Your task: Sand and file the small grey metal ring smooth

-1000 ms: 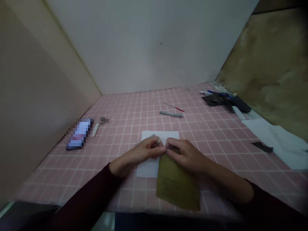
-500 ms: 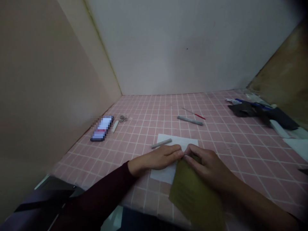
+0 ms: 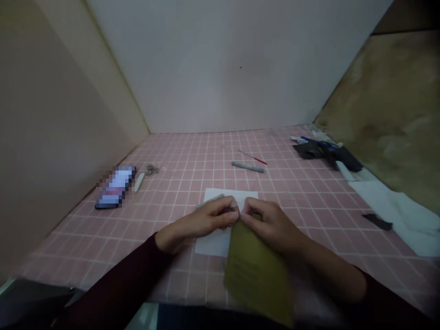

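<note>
Olive sheet [image 3: 256, 270] being pinched at its top, its broad part hanging below the right hand [image 3: 245, 210].
A slip or crease is probably being risked, as the sheet is being gripped only near its upper corner by the right thumb and fingers. The left hand [image 3: 237, 211] is being curled closed at that corner, above white paper [image 3: 213, 245]; whether anything is being pinched there cannot be told.

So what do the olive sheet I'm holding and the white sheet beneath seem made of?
The olive sheet looks like matte paper, perhaps sandpaper backing: thin, with faint dark print. The white sheet is probably matte paper too: flat, straight-edged, no gloss.
</note>
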A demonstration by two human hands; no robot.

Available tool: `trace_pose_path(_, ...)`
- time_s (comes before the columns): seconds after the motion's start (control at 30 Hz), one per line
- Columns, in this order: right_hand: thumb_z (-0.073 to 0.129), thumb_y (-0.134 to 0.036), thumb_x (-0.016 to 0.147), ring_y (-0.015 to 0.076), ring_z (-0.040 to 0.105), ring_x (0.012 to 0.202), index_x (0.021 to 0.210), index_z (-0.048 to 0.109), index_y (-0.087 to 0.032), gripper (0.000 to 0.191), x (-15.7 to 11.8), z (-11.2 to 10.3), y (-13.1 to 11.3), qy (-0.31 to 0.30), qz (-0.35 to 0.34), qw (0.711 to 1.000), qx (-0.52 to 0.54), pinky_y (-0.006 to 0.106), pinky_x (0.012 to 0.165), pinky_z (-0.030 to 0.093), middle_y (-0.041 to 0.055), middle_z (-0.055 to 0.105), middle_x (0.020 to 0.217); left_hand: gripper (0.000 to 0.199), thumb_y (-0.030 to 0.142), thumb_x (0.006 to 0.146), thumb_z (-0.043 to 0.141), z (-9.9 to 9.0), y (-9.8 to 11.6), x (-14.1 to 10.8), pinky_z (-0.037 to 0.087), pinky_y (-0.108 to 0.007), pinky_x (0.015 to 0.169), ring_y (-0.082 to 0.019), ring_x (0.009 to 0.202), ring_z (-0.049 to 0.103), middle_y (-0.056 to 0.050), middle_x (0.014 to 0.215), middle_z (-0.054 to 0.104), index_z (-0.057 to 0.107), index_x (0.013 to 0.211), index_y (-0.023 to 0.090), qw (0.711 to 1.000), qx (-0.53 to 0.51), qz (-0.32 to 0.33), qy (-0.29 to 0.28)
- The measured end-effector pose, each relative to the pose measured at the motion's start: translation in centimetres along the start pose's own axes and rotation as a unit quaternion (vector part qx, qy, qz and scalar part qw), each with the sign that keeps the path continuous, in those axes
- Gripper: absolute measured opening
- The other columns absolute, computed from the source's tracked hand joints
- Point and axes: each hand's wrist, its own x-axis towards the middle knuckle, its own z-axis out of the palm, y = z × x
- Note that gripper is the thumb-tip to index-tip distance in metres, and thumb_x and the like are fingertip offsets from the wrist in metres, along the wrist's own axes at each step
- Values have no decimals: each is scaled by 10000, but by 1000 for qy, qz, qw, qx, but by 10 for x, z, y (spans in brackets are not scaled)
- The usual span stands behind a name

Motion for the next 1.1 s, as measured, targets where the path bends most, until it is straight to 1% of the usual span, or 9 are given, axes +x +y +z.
trace_pose_path(0.1,623,-433,763,105,377,547,694,459,-200,293,4,-2,6,-95,127,976,150,255,533,294,-41,430,619,212,394,929,554,2,3,-3,360,-270,667,-142,750,416,3,834,448,492,901,193,999,36,28,15)
trace_pose_path(0.17,633,-439,746,97,357,529,689,443,-203,308,5,-2,10,-115,156,966,172,251,520,282,-49,412,607,212,388,922,570,3,1,-2,358,-273,671,-145,758,414,-2,846,452,498,889,191,998,61,24,16)
trace_pose_path(0.27,588,-339,783,112,407,586,675,466,-192,219,1,-1,9,-28,35,998,34,266,579,302,-30,454,624,238,389,927,555,5,-4,2,316,-260,607,-127,674,379,21,758,423,472,834,186,999,-1,-31,10)
trace_pose_path(0.37,543,-277,816,122,441,630,702,498,-187,152,-2,-1,4,24,-47,997,-53,278,625,313,-19,493,648,259,392,932,535,7,-6,5,287,-254,582,-114,621,350,40,686,401,453,802,183,996,-76,-49,6)
trace_pose_path(0.57,623,-448,750,93,348,539,678,426,-202,323,6,-2,7,-98,141,969,180,245,525,287,-51,393,603,225,391,899,602,6,1,1,361,-272,676,-141,764,432,-2,853,484,514,925,185,999,-10,17,30)
trace_pose_path(0.77,560,-279,818,119,425,620,686,490,-188,175,-1,-2,0,6,-33,998,-53,272,612,308,-22,480,634,303,430,921,546,6,-7,5,284,-255,563,-106,594,367,48,659,409,455,775,181,997,-69,-46,-3)
trace_pose_path(0.87,597,-363,803,112,407,600,686,460,-192,248,3,-3,3,-33,44,997,50,261,583,308,-29,456,635,256,403,925,548,7,-2,2,311,-253,588,-114,642,381,34,717,420,477,820,180,999,-29,-13,23)
trace_pose_path(0.97,639,-479,752,93,357,546,700,424,-202,355,7,-4,8,-121,148,962,197,244,527,285,-48,410,621,212,385,922,563,7,4,0,353,-261,640,-130,717,410,15,793,448,502,877,187,998,43,24,44)
trace_pose_path(1.1,599,-355,786,111,407,599,679,460,-190,241,3,-2,4,-26,41,997,53,259,580,306,-29,456,632,286,440,936,516,8,-1,4,320,-252,582,-116,633,384,36,702,432,471,817,184,999,8,-20,27)
